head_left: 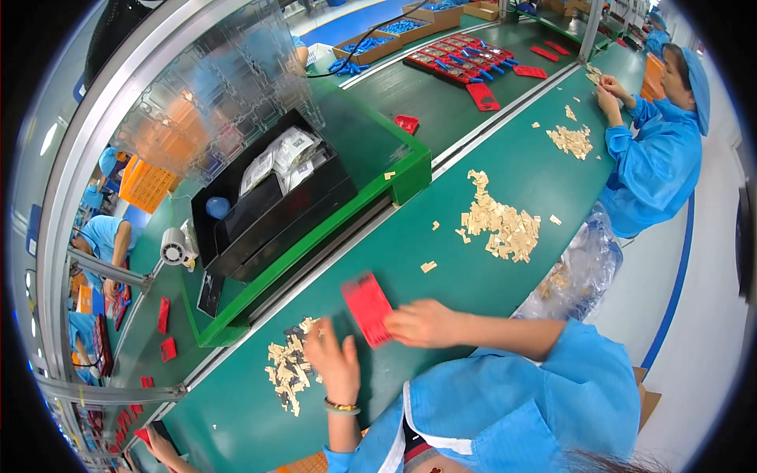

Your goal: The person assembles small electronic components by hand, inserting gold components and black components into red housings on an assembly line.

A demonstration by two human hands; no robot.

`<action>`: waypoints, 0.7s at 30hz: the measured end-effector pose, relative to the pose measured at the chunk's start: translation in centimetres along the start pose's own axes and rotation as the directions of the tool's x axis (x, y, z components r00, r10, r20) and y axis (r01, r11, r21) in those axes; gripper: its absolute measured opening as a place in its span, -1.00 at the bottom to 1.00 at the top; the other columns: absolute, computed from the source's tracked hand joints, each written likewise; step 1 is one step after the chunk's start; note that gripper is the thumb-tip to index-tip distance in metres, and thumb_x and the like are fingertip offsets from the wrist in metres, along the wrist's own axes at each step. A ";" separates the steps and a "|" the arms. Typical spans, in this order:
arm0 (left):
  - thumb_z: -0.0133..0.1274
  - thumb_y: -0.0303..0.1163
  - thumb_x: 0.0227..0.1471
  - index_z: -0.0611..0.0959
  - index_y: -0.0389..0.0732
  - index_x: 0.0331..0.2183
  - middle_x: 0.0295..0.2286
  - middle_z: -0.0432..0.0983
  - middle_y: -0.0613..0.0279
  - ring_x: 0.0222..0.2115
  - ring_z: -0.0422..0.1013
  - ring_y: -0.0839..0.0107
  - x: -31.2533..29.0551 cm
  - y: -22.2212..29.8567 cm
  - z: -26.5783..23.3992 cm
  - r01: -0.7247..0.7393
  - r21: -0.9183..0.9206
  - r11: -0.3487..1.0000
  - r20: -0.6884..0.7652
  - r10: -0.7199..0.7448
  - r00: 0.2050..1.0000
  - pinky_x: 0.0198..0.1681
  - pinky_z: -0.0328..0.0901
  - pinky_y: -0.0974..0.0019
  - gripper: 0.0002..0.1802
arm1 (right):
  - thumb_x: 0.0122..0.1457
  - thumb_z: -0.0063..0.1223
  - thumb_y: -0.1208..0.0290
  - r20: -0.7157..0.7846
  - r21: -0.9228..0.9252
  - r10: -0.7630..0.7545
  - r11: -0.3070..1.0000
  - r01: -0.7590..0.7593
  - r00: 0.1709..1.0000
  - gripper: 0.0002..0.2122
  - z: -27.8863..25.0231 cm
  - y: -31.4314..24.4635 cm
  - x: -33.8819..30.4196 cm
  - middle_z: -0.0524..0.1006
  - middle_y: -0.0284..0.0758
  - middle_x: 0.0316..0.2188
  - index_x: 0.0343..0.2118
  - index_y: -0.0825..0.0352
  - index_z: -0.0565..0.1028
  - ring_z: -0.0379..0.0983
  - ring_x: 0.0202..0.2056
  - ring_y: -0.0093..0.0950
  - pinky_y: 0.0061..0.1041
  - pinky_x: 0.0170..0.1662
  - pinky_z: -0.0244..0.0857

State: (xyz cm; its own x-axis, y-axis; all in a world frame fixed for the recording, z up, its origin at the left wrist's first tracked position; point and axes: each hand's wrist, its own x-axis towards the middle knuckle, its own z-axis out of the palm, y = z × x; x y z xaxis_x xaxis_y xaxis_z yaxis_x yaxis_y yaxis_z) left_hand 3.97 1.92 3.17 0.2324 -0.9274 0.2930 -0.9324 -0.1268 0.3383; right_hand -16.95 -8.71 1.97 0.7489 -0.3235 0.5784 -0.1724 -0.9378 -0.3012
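My right hand (424, 323) grips a flat red rectangular plastic panel (366, 306) by its right edge, thumb and fingers closed on it. The panel is tilted above the green worktop and its far end is smeared by motion. To the left of it, my left hand (334, 364) has its fingers apart, at the right edge of a pile of small beige and dark flat pieces (288, 369). I see nothing held in that hand. A bigger pile of beige pieces (505, 227) lies ahead and to the right.
A black bin (272, 205) with clear bags stands on a green-edged platform ahead. Beyond is a belt (378, 102) with a tray of red panels and blue parts (460, 57). At right, a co-worker (658, 142) handles beige pieces; another person's hand (162, 449) shows at lower left.
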 end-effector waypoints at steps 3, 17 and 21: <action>0.09 -0.31 0.00 0.29 -0.27 0.13 0.07 0.18 -0.11 0.10 0.09 -0.06 -0.5 -3.2 -1.0 0.135 0.154 0.979 -0.138 -0.114 0.984 0.14 -0.05 -0.08 -0.32 | -0.04 0.03 0.46 -0.051 -0.056 0.217 0.974 -0.220 0.975 -0.75 3.0 3.9 6.4 0.42 -0.23 -0.19 -0.25 0.37 0.44 0.42 -0.38 -0.38 -0.35 -0.41 0.36; 0.14 -0.49 -0.10 0.58 -0.22 -0.29 -0.13 0.47 0.15 -0.03 0.32 0.12 -0.8 -8.7 -2.1 0.240 -0.022 0.971 -0.274 -0.236 0.932 0.08 0.12 0.06 -0.77 | -0.01 -0.20 0.70 -0.594 0.206 0.468 0.875 -0.439 0.654 -0.89 -9.7 19.6 -0.1 0.36 -0.24 -0.36 -0.51 0.37 0.38 0.31 -0.28 -0.34 -0.45 -0.15 0.22; 0.11 -0.51 -0.07 0.58 -0.20 -0.31 -0.25 0.52 0.24 -0.10 0.38 0.22 -1.3 -9.0 -2.2 0.260 -0.027 0.965 -0.328 -0.255 0.910 0.07 0.13 0.07 -0.82 | -0.04 -0.14 0.69 -0.344 -0.323 0.319 0.843 -0.430 0.883 -0.83 -10.0 26.4 5.7 0.45 -0.20 -0.17 -0.37 0.40 0.45 0.38 -0.10 -0.19 -0.40 -0.06 0.25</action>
State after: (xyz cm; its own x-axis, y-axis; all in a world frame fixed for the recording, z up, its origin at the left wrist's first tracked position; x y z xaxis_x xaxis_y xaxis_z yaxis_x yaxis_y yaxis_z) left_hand 12.65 5.09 1.74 0.5396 -0.6960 0.4738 -0.8319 -0.3543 0.4270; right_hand -23.63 -36.54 4.89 0.3862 -0.6279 0.6757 -0.6740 -0.6922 -0.2580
